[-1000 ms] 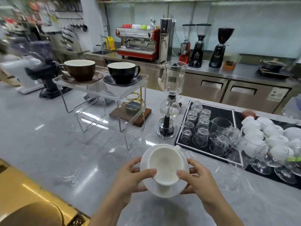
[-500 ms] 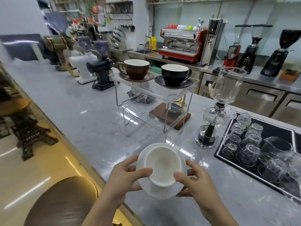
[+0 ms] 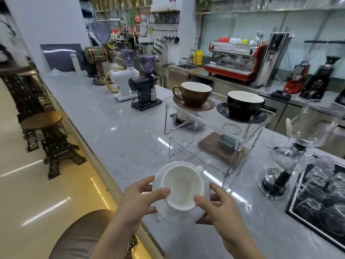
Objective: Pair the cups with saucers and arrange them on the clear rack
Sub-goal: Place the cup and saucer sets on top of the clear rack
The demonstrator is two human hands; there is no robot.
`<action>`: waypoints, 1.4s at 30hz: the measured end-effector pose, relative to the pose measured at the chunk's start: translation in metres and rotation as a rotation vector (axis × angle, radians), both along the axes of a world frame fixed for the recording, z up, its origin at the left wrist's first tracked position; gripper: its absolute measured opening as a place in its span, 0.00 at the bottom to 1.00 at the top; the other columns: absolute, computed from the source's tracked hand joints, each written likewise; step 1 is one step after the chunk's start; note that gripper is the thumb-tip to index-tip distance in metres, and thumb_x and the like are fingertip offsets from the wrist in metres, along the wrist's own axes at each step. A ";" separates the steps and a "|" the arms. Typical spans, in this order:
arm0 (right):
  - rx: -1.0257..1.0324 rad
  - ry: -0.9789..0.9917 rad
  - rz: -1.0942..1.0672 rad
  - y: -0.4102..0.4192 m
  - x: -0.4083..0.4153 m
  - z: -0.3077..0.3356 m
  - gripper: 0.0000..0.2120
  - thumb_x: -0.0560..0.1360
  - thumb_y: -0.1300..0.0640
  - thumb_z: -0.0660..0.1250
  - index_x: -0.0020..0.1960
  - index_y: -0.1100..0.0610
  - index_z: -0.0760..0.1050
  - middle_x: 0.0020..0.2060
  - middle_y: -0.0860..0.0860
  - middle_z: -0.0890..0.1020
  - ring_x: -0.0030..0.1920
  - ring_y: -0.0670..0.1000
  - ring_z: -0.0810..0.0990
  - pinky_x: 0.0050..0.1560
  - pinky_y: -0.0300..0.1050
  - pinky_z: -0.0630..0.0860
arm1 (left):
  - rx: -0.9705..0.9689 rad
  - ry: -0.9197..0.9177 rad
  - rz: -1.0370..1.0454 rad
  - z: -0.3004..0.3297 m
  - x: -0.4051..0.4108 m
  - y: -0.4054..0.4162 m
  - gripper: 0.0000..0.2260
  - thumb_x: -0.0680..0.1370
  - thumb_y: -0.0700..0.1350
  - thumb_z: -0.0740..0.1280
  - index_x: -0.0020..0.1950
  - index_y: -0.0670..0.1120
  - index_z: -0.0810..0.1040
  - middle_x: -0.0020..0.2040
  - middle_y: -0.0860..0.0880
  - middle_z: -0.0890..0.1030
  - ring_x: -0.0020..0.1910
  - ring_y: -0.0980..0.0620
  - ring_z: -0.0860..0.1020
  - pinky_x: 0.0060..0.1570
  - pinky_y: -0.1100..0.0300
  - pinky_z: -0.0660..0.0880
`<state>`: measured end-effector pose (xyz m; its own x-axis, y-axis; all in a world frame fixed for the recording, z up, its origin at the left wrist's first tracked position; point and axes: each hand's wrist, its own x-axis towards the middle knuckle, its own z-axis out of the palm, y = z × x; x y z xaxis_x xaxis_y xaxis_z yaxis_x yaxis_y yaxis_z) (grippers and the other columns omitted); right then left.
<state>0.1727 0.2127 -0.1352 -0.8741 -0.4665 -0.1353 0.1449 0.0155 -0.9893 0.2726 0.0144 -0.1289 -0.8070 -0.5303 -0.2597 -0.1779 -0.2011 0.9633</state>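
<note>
We find no text, label, brand or number that we can read. The yellow bag [image 3: 199, 57] by the sink and the bottles [image 3: 119, 35] on the far shelf carry print, but it is too blurred for us to make out.

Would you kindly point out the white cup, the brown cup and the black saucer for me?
white cup [image 3: 180, 186]: head view, on its pale inner wall.
brown cup [image 3: 194, 96]: head view, on its brown outer wall.
black saucer [image 3: 224, 110]: head view, on its bare left rim.
</note>
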 end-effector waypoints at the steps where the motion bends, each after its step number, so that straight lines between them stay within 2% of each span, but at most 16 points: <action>1: -0.001 0.007 -0.002 -0.007 -0.002 0.002 0.21 0.62 0.53 0.78 0.54 0.47 0.83 0.41 0.57 0.81 0.37 0.57 0.85 0.38 0.63 0.84 | -0.012 0.004 0.002 0.002 -0.003 -0.006 0.20 0.60 0.47 0.84 0.50 0.55 0.87 0.48 0.45 0.88 0.45 0.50 0.88 0.41 0.52 0.86; 5: 0.007 0.040 -0.015 -0.033 -0.016 0.007 0.22 0.65 0.54 0.79 0.58 0.47 0.81 0.45 0.58 0.82 0.38 0.54 0.86 0.40 0.62 0.84 | -0.032 0.021 0.016 0.007 -0.019 -0.030 0.19 0.66 0.44 0.83 0.56 0.51 0.86 0.51 0.44 0.88 0.45 0.50 0.88 0.42 0.52 0.86; 10: 0.009 0.075 -0.049 -0.055 -0.030 0.016 0.20 0.69 0.55 0.78 0.59 0.44 0.81 0.47 0.58 0.82 0.39 0.54 0.86 0.40 0.58 0.85 | -0.032 0.043 0.023 0.011 -0.043 -0.054 0.19 0.67 0.43 0.82 0.56 0.48 0.84 0.51 0.45 0.88 0.45 0.51 0.88 0.40 0.53 0.85; 13: 0.004 0.093 -0.089 -0.068 -0.041 0.020 0.14 0.70 0.53 0.77 0.54 0.43 0.83 0.45 0.56 0.83 0.40 0.55 0.87 0.39 0.57 0.86 | -0.028 0.059 0.002 0.016 -0.061 -0.065 0.17 0.68 0.42 0.81 0.55 0.48 0.85 0.49 0.46 0.89 0.44 0.52 0.88 0.43 0.50 0.86; 16: 0.002 0.110 -0.142 -0.077 -0.052 0.021 0.10 0.68 0.50 0.76 0.48 0.41 0.83 0.42 0.52 0.84 0.40 0.54 0.86 0.36 0.50 0.85 | -0.039 0.085 -0.024 0.018 -0.080 -0.071 0.14 0.69 0.42 0.80 0.52 0.49 0.83 0.45 0.50 0.89 0.42 0.54 0.88 0.40 0.53 0.85; 19: -0.011 0.117 -0.219 -0.083 -0.064 0.020 0.10 0.72 0.53 0.75 0.51 0.41 0.82 0.40 0.51 0.86 0.41 0.54 0.86 0.34 0.46 0.84 | -0.048 0.102 -0.063 0.024 -0.098 -0.075 0.13 0.71 0.42 0.79 0.52 0.49 0.82 0.43 0.51 0.90 0.40 0.55 0.88 0.40 0.54 0.85; 22: -0.008 0.118 -0.289 -0.090 -0.076 0.020 0.14 0.73 0.52 0.74 0.58 0.47 0.80 0.44 0.53 0.87 0.44 0.56 0.86 0.37 0.51 0.85 | -0.052 0.117 -0.091 0.026 -0.120 -0.079 0.11 0.71 0.42 0.79 0.48 0.51 0.80 0.42 0.52 0.89 0.39 0.56 0.87 0.40 0.54 0.84; 25: -0.001 0.114 -0.352 -0.096 -0.090 0.020 0.14 0.74 0.50 0.72 0.59 0.47 0.78 0.49 0.53 0.86 0.47 0.54 0.86 0.43 0.55 0.86 | -0.061 0.117 -0.125 0.029 -0.146 -0.080 0.08 0.72 0.43 0.79 0.47 0.50 0.82 0.39 0.53 0.89 0.38 0.56 0.87 0.40 0.54 0.84; 27: 0.010 0.102 -0.384 -0.099 -0.097 0.019 0.14 0.75 0.48 0.71 0.60 0.48 0.77 0.51 0.52 0.85 0.48 0.53 0.85 0.45 0.55 0.86 | -0.068 0.095 -0.141 0.028 -0.161 -0.079 0.04 0.72 0.43 0.79 0.42 0.52 0.86 0.36 0.55 0.88 0.38 0.57 0.86 0.45 0.51 0.83; 29: 0.005 0.083 -0.424 -0.100 -0.104 0.019 0.13 0.76 0.48 0.70 0.58 0.48 0.77 0.51 0.50 0.84 0.48 0.52 0.85 0.42 0.50 0.86 | -0.074 0.080 -0.167 0.028 -0.178 -0.080 0.09 0.73 0.44 0.78 0.34 0.56 0.86 0.32 0.58 0.86 0.35 0.58 0.84 0.45 0.51 0.81; 31: 0.003 0.073 -0.458 -0.102 -0.112 0.019 0.10 0.76 0.47 0.70 0.55 0.47 0.78 0.49 0.49 0.85 0.47 0.51 0.85 0.40 0.47 0.85 | -0.060 0.071 -0.181 0.027 -0.194 -0.080 0.06 0.72 0.46 0.79 0.43 0.50 0.83 0.40 0.53 0.86 0.41 0.52 0.85 0.47 0.50 0.81; 33: 0.011 0.064 -0.496 -0.104 -0.121 0.020 0.08 0.76 0.47 0.70 0.54 0.46 0.78 0.48 0.47 0.85 0.46 0.49 0.85 0.40 0.47 0.85 | -0.042 0.061 -0.188 0.026 -0.213 -0.079 0.20 0.71 0.48 0.79 0.58 0.44 0.77 0.51 0.46 0.84 0.49 0.45 0.84 0.51 0.47 0.81; 36: -0.010 0.026 -0.575 -0.108 -0.136 0.022 0.05 0.76 0.47 0.70 0.50 0.46 0.77 0.47 0.46 0.85 0.48 0.50 0.85 0.35 0.43 0.82 | -0.035 0.052 -0.205 0.026 -0.238 -0.074 0.31 0.71 0.49 0.79 0.69 0.38 0.74 0.60 0.41 0.81 0.57 0.40 0.82 0.60 0.43 0.79; 38: -0.012 0.011 -0.631 -0.111 -0.146 0.022 0.05 0.76 0.46 0.69 0.50 0.46 0.78 0.48 0.49 0.85 0.49 0.53 0.84 0.34 0.42 0.79 | -0.017 0.055 -0.224 0.028 -0.253 -0.070 0.30 0.69 0.49 0.80 0.66 0.38 0.76 0.59 0.40 0.81 0.57 0.38 0.81 0.60 0.43 0.79; 40: -0.008 0.014 -0.665 -0.113 -0.152 0.023 0.08 0.76 0.46 0.70 0.54 0.46 0.79 0.49 0.49 0.84 0.49 0.55 0.83 0.34 0.44 0.78 | -0.004 0.051 -0.259 0.027 -0.266 -0.069 0.25 0.64 0.50 0.81 0.55 0.40 0.80 0.49 0.40 0.79 0.47 0.43 0.79 0.49 0.48 0.75; 42: -0.007 0.025 -0.687 -0.113 -0.158 0.022 0.07 0.76 0.48 0.70 0.53 0.44 0.78 0.48 0.48 0.83 0.46 0.54 0.81 0.32 0.43 0.77 | -0.020 0.033 -0.293 0.025 -0.277 -0.068 0.17 0.67 0.47 0.80 0.51 0.43 0.81 0.45 0.43 0.76 0.43 0.46 0.75 0.44 0.51 0.71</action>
<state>0.0148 0.0999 -0.1130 -0.9748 0.1939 -0.1104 0.0968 -0.0784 -0.9922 -0.0046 -0.0535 -0.1039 -0.9344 -0.2781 -0.2224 -0.1939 -0.1265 0.9728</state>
